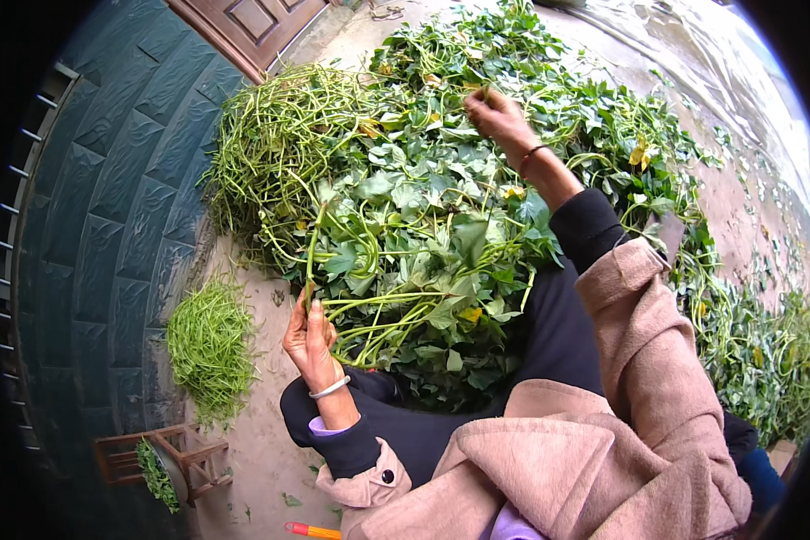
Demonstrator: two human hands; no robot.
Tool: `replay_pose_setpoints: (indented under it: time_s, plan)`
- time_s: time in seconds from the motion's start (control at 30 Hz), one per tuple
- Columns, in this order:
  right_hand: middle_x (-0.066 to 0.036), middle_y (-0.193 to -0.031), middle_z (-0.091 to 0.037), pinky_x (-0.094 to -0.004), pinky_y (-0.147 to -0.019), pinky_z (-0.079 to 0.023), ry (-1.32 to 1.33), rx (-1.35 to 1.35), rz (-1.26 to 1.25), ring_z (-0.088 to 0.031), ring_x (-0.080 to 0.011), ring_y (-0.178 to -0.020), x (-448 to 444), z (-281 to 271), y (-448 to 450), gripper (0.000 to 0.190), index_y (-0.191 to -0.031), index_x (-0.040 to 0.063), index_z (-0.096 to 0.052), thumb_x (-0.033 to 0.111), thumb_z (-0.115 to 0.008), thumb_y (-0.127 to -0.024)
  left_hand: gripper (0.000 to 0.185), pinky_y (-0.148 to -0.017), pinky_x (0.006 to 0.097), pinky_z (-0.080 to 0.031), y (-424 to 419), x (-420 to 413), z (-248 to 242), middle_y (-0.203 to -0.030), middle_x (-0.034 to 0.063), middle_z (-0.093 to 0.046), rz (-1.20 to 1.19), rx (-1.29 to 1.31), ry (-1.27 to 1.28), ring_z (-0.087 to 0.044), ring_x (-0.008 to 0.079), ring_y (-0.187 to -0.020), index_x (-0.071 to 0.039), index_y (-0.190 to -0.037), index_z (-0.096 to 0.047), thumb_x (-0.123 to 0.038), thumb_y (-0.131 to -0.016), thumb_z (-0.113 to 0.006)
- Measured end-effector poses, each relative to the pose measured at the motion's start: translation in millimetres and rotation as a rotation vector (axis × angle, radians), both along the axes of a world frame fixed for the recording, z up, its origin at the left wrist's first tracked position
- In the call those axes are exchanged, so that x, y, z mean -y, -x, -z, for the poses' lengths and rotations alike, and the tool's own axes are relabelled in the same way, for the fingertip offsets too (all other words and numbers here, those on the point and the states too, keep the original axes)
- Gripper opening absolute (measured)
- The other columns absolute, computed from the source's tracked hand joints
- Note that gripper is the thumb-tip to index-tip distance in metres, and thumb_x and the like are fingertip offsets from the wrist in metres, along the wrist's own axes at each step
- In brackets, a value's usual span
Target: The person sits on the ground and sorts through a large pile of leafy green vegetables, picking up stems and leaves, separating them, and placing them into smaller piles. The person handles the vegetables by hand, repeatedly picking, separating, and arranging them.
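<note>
My left hand [312, 341], with a pale bangle at its wrist, grips a green vine stem [314, 256] that stands up from the fingers. More leafy stems [391, 314] run from beside that hand toward my lap. Over the far part of a large heap of leafy vines [412, 182], my right hand [499, 118] is closed, its fingertips pinched on a small bit of greenery. A dark cord circles the right wrist. What exactly the right fingers hold is too small to tell.
A tangle of bare stems [277, 142] adjoins the heap by the tiled wall [115, 223]. Below lie a pile of short green stalks [210, 351] and a wooden stool [196, 462] with a basin of leaves [162, 472]. An orange handle [314, 530] lies near me. Plastic sheeting [702, 74] is at upper right.
</note>
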State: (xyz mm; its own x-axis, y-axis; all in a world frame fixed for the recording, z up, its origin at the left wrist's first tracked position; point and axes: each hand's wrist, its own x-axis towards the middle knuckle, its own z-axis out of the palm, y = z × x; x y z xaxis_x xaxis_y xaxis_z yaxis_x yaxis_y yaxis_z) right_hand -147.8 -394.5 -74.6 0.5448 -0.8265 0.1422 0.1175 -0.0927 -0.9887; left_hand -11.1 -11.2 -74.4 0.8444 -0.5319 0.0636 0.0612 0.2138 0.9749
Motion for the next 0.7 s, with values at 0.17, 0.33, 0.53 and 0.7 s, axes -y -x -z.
replay_pose_setpoints:
  time_s: [0.17,0.33,0.53,0.7]
  plan:
    - [0.000,-0.065,-0.058,-0.0263,-0.051,-0.040,-0.097,-0.298,-0.287,-0.047,-0.0084,-0.056,-40,54,-26,0.027,-0.090,0.006,-0.069,0.028,-0.056,-0.094,0.030,-0.043,0.0190,-0.018,7,7,-2,-0.060,-0.0086,-0.040,0.065,-0.006,0.019,-0.025,0.0002,-0.048,-0.002,-0.118,-0.062,-0.009,-0.089,-0.063]
    - [0.000,-0.071,-0.067,-0.0221,-0.049,-0.038,-0.231,-0.309,-0.714,-0.049,-0.0044,-0.055,-103,63,-53,0.019,-0.094,0.007,-0.069,0.025,-0.064,-0.090,0.030,-0.044,0.0185,-0.020,5,-3,-3,-0.062,-0.0087,-0.040,0.154,-0.025,0.029,-0.026,0.0003,-0.049,-0.001,-0.118,-0.062,-0.007,-0.088,-0.063]
    - [0.001,-0.093,-0.066,-0.0202,-0.060,-0.046,-0.335,0.193,-0.912,-0.059,-0.0057,-0.076,-152,50,-67,0.028,-0.101,0.005,-0.069,0.027,-0.071,-0.084,0.033,-0.043,0.0187,-0.019,4,-3,-4,-0.062,-0.0092,-0.037,0.249,-0.055,-0.016,-0.024,0.0007,-0.049,0.000,-0.121,-0.059,-0.009,-0.089,-0.062]
    - [-0.006,-0.108,-0.066,-0.0245,-0.084,-0.049,-0.436,0.001,-1.057,-0.062,-0.0107,-0.095,-138,28,-56,0.039,-0.114,0.000,-0.060,0.022,-0.072,-0.084,0.033,-0.043,0.0193,-0.018,6,-1,-3,-0.061,-0.0093,-0.035,0.308,-0.062,0.015,-0.023,0.0011,-0.049,0.001,-0.122,-0.058,-0.009,-0.090,-0.061]
